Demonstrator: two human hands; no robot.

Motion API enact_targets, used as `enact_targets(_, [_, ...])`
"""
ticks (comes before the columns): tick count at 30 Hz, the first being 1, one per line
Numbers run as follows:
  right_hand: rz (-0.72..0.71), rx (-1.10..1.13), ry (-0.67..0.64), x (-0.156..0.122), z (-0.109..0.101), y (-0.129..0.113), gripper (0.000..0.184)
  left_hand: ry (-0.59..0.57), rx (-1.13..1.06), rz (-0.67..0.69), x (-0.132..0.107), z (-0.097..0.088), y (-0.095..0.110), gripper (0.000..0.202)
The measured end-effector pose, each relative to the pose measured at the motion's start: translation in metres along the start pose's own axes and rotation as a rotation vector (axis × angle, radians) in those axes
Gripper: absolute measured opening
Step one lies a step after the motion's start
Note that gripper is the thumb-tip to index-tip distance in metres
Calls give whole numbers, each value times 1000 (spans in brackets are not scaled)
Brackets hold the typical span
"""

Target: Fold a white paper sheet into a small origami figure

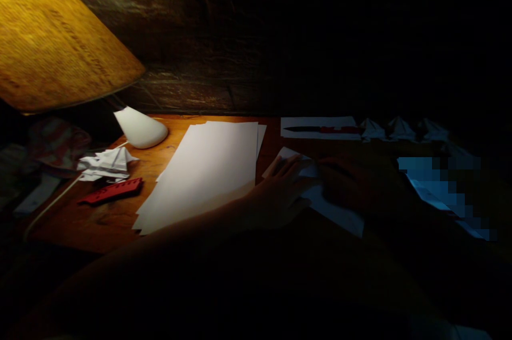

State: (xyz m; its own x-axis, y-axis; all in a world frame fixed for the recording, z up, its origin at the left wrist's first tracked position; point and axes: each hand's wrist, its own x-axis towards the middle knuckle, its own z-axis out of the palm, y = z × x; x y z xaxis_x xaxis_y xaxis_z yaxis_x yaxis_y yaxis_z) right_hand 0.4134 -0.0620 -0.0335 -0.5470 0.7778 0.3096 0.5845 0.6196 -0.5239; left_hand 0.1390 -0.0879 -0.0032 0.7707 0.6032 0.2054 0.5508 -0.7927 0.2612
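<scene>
My left hand lies flat on a white sheet of paper on the wooden desk, fingers stretched out and pressing the paper's upper left part. My right hand rests on the same sheet just to the right, in deep shadow, with its fingers pressed down on the paper. The sheet looks partly folded. A stack of blank white sheets lies to the left of my left hand.
A lit lampshade fills the upper left, with its white base on the desk. Folded paper shapes and a red ruler-like strip lie at the left. At the back are a red-handled knife on paper and more folded pieces.
</scene>
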Motion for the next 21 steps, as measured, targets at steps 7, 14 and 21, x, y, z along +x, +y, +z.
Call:
enact_targets(7, [25,-6,11,2,-6,-12,60,5,-11,-1,0,-2,1,52])
enact_targets(14, [22,-10,-14,3,-12,-20,62,-8,-15,-12,2,-1,1,52])
enact_targets(21, [50,-5,-16,3,-12,-21,62,2,-33,-28,1,-1,2,57])
